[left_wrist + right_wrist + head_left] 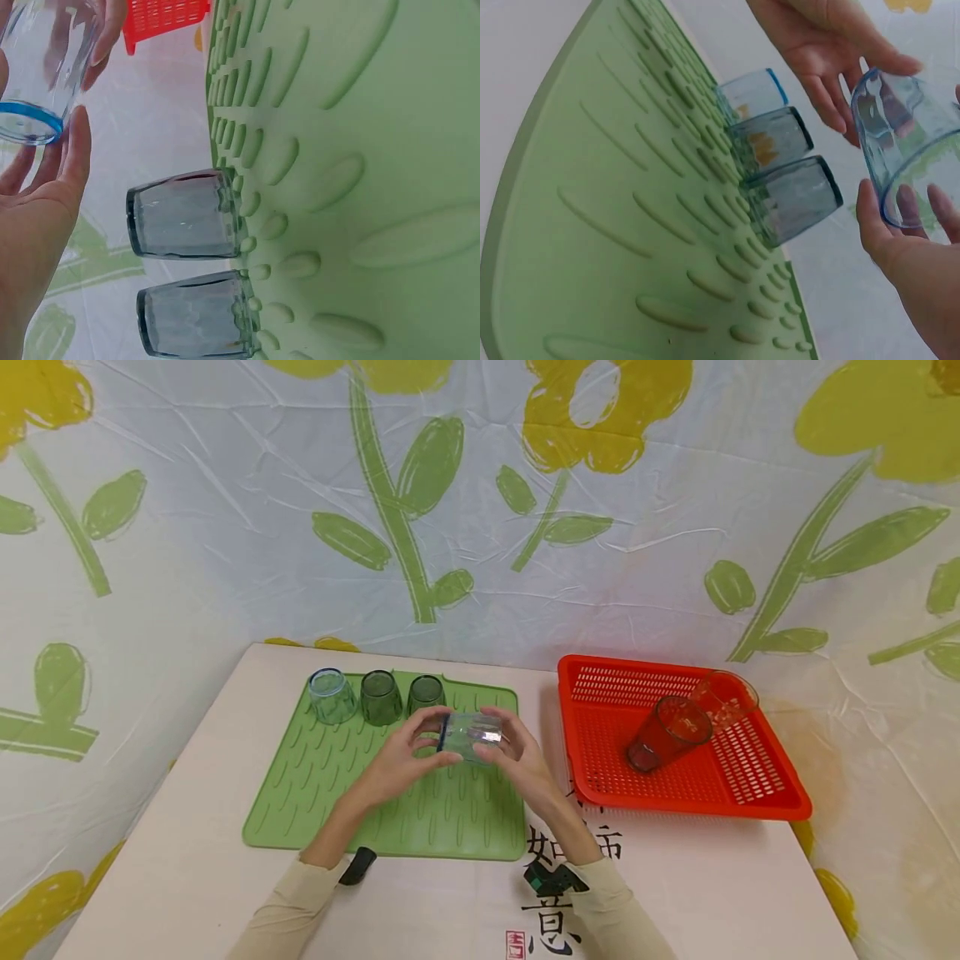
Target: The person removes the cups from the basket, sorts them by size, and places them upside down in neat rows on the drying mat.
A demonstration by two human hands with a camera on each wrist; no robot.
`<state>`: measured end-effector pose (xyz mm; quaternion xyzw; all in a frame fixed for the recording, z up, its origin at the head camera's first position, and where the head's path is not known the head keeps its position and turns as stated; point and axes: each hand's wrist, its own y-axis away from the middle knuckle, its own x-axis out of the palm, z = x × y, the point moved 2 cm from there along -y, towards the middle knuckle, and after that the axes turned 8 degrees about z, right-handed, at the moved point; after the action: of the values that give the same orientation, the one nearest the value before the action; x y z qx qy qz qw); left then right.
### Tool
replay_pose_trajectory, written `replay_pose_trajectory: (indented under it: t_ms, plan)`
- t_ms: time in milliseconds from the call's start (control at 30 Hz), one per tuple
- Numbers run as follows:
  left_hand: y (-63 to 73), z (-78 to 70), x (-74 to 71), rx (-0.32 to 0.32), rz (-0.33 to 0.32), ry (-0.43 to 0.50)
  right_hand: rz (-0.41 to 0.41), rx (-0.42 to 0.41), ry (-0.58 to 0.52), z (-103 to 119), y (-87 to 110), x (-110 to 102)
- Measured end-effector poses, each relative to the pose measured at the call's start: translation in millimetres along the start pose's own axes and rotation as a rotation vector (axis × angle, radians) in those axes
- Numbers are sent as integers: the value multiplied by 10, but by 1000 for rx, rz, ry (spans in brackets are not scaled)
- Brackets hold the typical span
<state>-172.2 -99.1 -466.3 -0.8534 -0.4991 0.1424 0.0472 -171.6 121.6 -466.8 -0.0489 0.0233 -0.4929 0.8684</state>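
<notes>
Head view: left hand point(397, 764) and right hand point(527, 767) grip opposite ends of a glass point(468, 737), held sideways above the near part of the mat point(300, 802); three cups point(381, 697) stand far left on it, and a basket point(682, 803) at right holds two tumblers point(667, 735).

A hand could pass low over the left side of the green mat point(300, 793), coming in from the tabletop point(172, 827). Along the far edge, three standing glasses point(381, 700) bar the way, with slim gaps between; the room between the last one and the left grip point(397, 764) is hard to judge. The held glass point(470, 739) blocks a straight drop farther right. The red basket point(690, 810) stops low sideways travel; its left part opens upward, two leaning glasses point(670, 732) crowding the rest.
</notes>
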Motion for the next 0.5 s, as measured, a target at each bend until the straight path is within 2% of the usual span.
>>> replay_pose_trajectory:
  t_ms: [167,333,500]
  plan:
    - [-15,-64,-38,25,9,-14,53,-12,2,19,7,-28]
    - [-29,-104,-60,2,27,-61,116,-22,0,49,8,-42]
    - [-65,-173,-61,-26,41,-98,164,-3,58,67,7,-60]
